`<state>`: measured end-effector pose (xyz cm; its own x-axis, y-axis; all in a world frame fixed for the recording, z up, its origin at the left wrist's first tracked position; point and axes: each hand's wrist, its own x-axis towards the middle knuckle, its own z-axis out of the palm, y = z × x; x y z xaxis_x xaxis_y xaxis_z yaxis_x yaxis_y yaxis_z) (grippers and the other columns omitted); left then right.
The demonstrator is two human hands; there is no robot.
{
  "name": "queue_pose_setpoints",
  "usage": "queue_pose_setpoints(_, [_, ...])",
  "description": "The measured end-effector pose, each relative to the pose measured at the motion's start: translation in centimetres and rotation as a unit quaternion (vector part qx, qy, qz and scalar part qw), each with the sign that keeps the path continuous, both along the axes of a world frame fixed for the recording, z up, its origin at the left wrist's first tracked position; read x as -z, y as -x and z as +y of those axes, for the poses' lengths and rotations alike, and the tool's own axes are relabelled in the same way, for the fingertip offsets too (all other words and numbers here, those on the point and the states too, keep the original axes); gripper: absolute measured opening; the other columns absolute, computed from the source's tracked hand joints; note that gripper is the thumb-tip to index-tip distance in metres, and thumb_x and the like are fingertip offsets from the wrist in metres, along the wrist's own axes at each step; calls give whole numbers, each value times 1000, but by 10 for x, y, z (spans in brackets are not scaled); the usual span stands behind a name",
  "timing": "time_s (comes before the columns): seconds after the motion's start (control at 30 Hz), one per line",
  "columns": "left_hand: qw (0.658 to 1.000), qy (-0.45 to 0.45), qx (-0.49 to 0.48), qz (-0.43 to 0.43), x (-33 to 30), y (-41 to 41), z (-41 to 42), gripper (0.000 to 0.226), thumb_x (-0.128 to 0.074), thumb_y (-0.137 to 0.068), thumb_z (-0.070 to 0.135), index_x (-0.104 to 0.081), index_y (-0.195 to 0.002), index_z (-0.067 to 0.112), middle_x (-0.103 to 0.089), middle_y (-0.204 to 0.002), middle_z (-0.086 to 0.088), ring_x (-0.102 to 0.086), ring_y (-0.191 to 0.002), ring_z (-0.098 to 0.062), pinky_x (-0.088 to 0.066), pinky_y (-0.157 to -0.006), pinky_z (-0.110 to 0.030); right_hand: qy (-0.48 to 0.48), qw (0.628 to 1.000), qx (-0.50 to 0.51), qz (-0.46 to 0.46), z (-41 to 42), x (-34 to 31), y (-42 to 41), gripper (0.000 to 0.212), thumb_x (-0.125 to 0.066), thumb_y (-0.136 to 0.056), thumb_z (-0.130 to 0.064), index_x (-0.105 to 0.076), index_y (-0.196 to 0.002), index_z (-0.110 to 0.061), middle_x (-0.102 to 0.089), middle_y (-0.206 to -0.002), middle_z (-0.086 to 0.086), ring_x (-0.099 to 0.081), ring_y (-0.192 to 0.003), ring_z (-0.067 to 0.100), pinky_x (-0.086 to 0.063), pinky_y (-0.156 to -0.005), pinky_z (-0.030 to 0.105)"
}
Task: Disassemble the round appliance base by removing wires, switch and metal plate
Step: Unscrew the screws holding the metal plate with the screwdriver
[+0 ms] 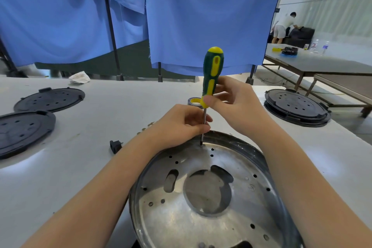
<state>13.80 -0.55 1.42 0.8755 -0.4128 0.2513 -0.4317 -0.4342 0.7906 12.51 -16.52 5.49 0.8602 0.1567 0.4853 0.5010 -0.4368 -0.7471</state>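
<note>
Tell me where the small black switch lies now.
In the head view the small black switch lies on the white table, left of the metal plate and just beside the left forearm, apart from the two black covers farther left.
</note>
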Motion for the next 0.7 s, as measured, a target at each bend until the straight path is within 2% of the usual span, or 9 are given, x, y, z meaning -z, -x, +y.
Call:
queue_pose_setpoints(0.07, [1000,17,12,18,-1,1,0,22,-65,-88,8,-68,-108,17,-75,-93,6,-70,-87,-3,-52,-85,-14,-15,1000,-22,13,0,0,1,23,-60,-93,-9,-57,-111,-22,-70,-101,-6,-67,-96,12,-53,-84,21])
queue_pose_setpoints(0.13, [999,33,7,22,-2,2,0,20,-68,-86,6,-70,-104,15,-76,-90,3,-72,-84,-5,-53,-83,-14,-40,998,-42,22,0,-1,1,26,-56,-92,-4,-57,-112,-21,-71,-99,-8,-67,-94,9,-53,-79,16])
queue_pose_setpoints(0.23, [1000,13,-24,-10,-2,1,1,10,-76,-80,17,-74,-89,19,-75,-81,5,-70,-78,-6,-55,-78,-19,-33,999,-37,13,1,0,2,25,-69,-86,-16,-60,-108,-25,-69,-97,-9,-66,-92,7,-54,-77,16])
queue_pose_setpoints(0.33, [999,5,-35,-24,-2,1,1,8,-79,-76,23,-74,-79,17,-74,-78,3,-69,-76,-11,-56,-78,-27,-19,1000,-14,3,1,1,1,25,-77,-79,-26,-65,-101,-25,-69,-89,-7,-66,-84,8,-55,-78,24])
queue_pose_setpoints(0.43, [999,-8,-33,-13,-1,1,1,10,-76,-80,27,-74,-86,19,-73,-85,7,-69,-77,-8,-56,-80,-27,-20,1000,-24,2,0,0,1,30,-72,-85,-19,-59,-111,-26,-70,-86,-11,-69,-81,5,-55,-80,23])
queue_pose_setpoints(0.57, [1000,-3,-2,21,-2,1,0,22,-64,-91,14,-69,-111,18,-75,-95,9,-70,-88,-2,-53,-88,-21,-26,999,-36,14,0,0,1,32,-56,-95,-8,-48,-121,-24,-70,-100,-6,-68,-93,9,-54,-82,19])
queue_pose_setpoints(0.63, [1000,6,3,29,-2,2,0,20,-62,-91,9,-69,-108,16,-76,-93,6,-71,-87,-4,-54,-89,-23,-40,998,-42,20,-1,-1,1,34,-53,-94,-3,-47,-120,-24,-70,-99,-9,-67,-95,9,-54,-80,14])
queue_pose_setpoints(0.7, [1000,11,-11,10,-3,2,1,12,-69,-87,13,-72,-97,19,-76,-88,4,-72,-82,-6,-55,-87,-26,-44,997,-50,27,-1,0,0,35,-56,-92,-2,-49,-120,-22,-70,-99,-8,-66,-97,9,-54,-81,18])
